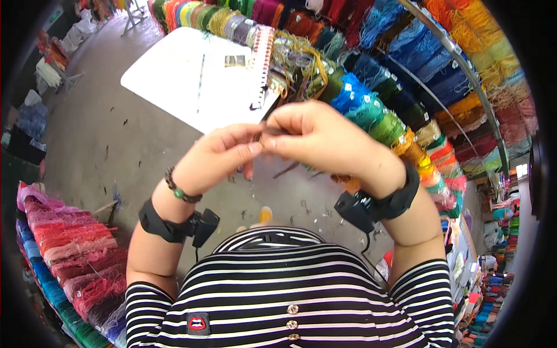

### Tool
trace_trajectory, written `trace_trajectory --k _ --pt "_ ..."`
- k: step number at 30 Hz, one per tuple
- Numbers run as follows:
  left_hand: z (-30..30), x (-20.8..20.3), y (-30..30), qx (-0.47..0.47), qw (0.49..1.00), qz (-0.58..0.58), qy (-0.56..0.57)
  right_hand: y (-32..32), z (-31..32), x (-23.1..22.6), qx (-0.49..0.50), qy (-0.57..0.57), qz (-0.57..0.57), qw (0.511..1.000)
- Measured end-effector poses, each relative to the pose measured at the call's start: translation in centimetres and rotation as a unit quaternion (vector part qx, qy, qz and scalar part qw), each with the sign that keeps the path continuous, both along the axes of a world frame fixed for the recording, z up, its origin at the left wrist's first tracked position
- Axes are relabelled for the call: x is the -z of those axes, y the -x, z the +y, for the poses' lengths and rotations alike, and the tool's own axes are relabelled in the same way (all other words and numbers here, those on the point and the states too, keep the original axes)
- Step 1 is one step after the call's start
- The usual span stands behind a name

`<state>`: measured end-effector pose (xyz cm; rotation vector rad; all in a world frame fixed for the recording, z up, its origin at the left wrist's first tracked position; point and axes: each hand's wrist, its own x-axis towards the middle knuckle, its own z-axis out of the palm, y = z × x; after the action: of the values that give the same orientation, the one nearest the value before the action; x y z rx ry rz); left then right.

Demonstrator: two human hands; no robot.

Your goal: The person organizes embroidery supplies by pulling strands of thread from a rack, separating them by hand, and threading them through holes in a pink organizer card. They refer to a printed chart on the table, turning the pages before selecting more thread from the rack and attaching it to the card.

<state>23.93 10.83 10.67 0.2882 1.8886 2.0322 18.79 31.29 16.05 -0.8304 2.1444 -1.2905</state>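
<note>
My left hand (217, 152) and my right hand (307, 130) meet in front of me, fingertips touching. Both are closed in a pinch on a few dark brown strands of thread (256, 137). Only a little of the thread shows between the fingers, and motion smears it. Below my right hand a dark strand end (285, 170) hangs down; whether it belongs to the same thread I cannot tell. Just beyond the hands lies a white board (168, 75) with a strip of small colour samples (263, 64) along its right side.
Racks of colourful yarn skeins (371, 104) run along the right and far side, with a curved metal rail (464, 64) over them. More pink and red skeins (69, 238) hang at the lower left. The grey floor (87, 127) has scattered thread scraps.
</note>
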Motion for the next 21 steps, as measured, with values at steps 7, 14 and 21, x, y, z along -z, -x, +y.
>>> trace_trajectory --k 7,14,21 --pt "2.5 4.8 3.9 -0.009 0.998 -0.041 -0.039 3.9 4.1 4.8 0.046 0.008 0.001 0.999" --pt "3.8 7.8 8.6 -0.045 0.994 -0.048 -0.084 10.0 3.8 9.4 -0.011 0.258 -0.294 0.92" --pt "-3.6 8.5 17.7 -0.063 0.98 -0.121 0.147 19.3 1.9 13.3 0.259 0.224 -0.334 0.878"
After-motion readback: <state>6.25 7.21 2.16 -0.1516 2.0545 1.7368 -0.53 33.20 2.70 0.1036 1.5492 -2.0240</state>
